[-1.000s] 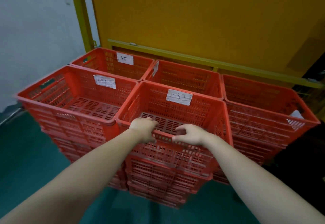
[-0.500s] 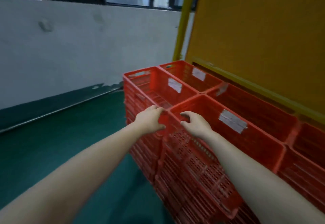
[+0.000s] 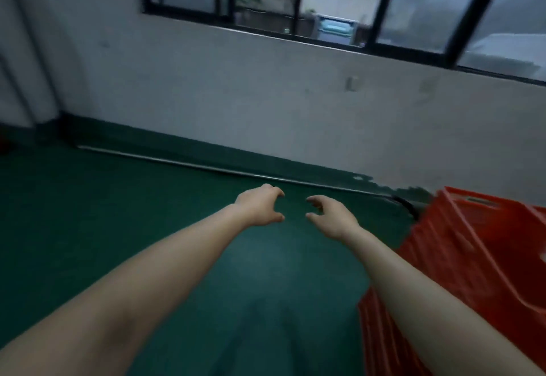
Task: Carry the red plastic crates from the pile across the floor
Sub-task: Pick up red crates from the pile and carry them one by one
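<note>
1. Green floor (image 3: 118, 228) fills the lower frame, and both forearms reach out over it.
2. A grey-white wall (image 3: 236, 95) stands ahead with a dark green skirting band at its base.
3. A black-framed window (image 3: 339, 0) runs along the top of the wall. The buildings outside are blurred.
4. The red crates (image 3: 472, 257) are stacked at the right edge on the floor, close to the wall. Only the left side and a corner of the pile show. The slotted sides are motion-blurred and the top crate's inside is barely in view, so I can't tell the contents.
5. Change from 0.5 s ago: the view has swung left, from the pile to the window wall. The crates went from centre frame to the right edge. Both hands were on the near crate's rim then and are off it now. No crate is being carried.
6. The right forearm crosses in front of the stack. I can't tell whether it touches it.
7. Left hand (image 3: 260, 208): out over bare floor, back of the hand up, fingers loosely curled, thumb apart from the fingers. The grip is wide and empty.
8. Right hand (image 3: 332, 219): just beside the left and not touching it, with the same loose claw. The grip is wide and empty, well clear of the crates.
9. A thin metal pipe (image 3: 206, 168) runs along the floor at the wall base.
10. A dark cable (image 3: 409, 208) curves down just left of the stack's top corner.
</note>
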